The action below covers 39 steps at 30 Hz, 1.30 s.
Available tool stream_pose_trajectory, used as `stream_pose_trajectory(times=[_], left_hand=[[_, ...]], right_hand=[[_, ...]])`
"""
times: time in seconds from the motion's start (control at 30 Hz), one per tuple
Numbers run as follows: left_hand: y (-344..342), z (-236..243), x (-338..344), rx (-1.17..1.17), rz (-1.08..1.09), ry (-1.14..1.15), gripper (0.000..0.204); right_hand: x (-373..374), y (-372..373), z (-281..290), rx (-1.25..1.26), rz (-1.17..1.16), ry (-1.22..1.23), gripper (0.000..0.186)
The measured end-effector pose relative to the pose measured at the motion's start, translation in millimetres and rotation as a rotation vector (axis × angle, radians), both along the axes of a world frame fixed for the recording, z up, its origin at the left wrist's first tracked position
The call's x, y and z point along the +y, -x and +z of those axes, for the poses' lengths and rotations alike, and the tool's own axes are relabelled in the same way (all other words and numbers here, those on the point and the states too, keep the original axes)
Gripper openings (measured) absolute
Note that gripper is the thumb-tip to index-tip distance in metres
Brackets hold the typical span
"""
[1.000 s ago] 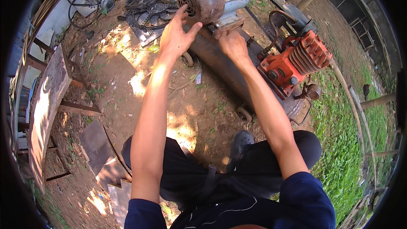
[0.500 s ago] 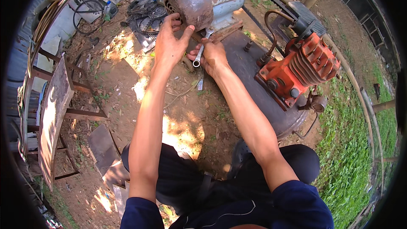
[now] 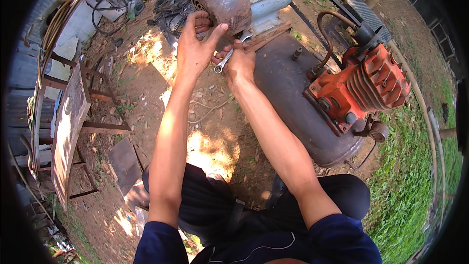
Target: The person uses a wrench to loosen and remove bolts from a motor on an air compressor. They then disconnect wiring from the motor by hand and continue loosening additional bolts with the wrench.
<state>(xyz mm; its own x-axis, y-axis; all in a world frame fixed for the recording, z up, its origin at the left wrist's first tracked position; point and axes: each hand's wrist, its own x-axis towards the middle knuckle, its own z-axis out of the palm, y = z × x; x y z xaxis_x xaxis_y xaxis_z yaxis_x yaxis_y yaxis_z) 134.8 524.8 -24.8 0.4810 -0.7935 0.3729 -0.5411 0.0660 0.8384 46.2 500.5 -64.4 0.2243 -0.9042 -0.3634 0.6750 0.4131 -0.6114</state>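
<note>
A combination wrench [image 3: 224, 61] is in my right hand [image 3: 240, 64], its fingers closed around the middle of the shaft. The ring end points toward me and left, while the open end reaches under the electric motor [image 3: 229, 1]; what it meets there is hidden. My left hand [image 3: 194, 49] is against the near left side of the motor's rusty rounded end cover, thumb spread away from the fingers. Some fingertips are out of sight. The motor has a pale blue, flaking body and rests on a rusty bracket [image 3: 267, 38] above a dark tank [image 3: 278, 88].
An orange finned compressor head [image 3: 361, 85] is mounted on the tank at right, with a curved pipe [image 3: 321, 24] and a belt [image 3: 310, 29] behind it. At left a tilted board [image 3: 71, 122] leans on a metal frame. Tangled cables [image 3: 171, 7] lie beyond my left hand.
The wrench has swung, its ring end moving left, and my right hand has moved left with it. My left hand stays by the motor cover. The whole view has shifted slightly.
</note>
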Motion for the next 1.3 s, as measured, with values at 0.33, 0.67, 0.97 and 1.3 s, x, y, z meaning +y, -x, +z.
stream_pose_trajectory(times=[0.33, 0.67, 0.97, 1.3], left_hand=[[5, 4, 0, -0.056, 0.020, -0.025, 0.064], [4, 6, 6, -0.101, 0.030, -0.080, 0.060], [1, 8, 8, -0.125, 0.043, -0.093, 0.059], [5, 7, 6, -0.099, 0.043, -0.064, 0.060]], right_hand=[[-39, 73, 14, 0.645, 0.499, 0.226, 0.020], [-102, 101, 70, 1.791, 0.870, 0.701, 0.034], [-54, 99, 42, 1.666, 0.609, 0.741, 0.036], [-3, 32, 2, 0.309, 0.240, 0.127, 0.022]])
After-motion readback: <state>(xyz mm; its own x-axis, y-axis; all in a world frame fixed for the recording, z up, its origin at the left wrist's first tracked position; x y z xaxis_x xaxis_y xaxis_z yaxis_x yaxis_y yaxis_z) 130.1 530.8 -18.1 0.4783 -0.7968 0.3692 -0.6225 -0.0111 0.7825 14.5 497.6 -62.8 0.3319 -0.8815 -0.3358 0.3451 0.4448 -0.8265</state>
